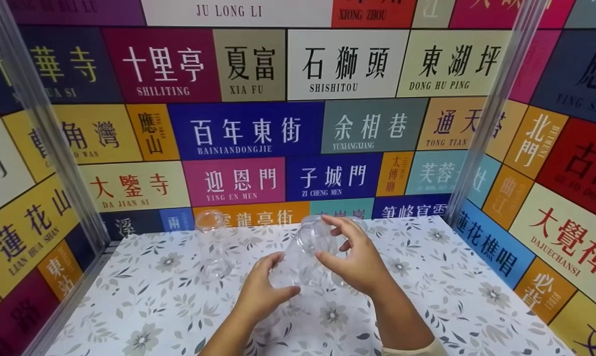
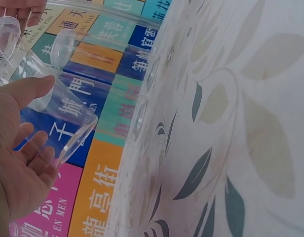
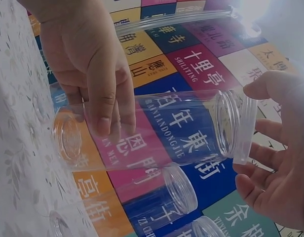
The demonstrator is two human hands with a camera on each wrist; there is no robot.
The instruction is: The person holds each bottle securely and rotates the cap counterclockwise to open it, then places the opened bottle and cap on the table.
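Observation:
My left hand [image 1: 264, 290] grips the body of a clear plastic jar [image 3: 157, 131], thumb on one side and fingers on the other. The jar is tilted above the table, its threaded neck towards my right hand [image 1: 357, 257]. In the right wrist view, a clear lid [image 3: 247, 131] sits at the jar's mouth, with the thumb and fingers of my right hand around its edge. The left wrist view shows the jar's base end beside my left thumb.
Another clear jar [image 1: 214, 249] stands upright on the table at the left. More clear jars stand behind my hands, one of them showing its rim [image 3: 181, 187] in the right wrist view. A flower-patterned cloth [image 1: 149, 306] covers the table. Coloured sign panels [image 1: 243, 128] line the walls.

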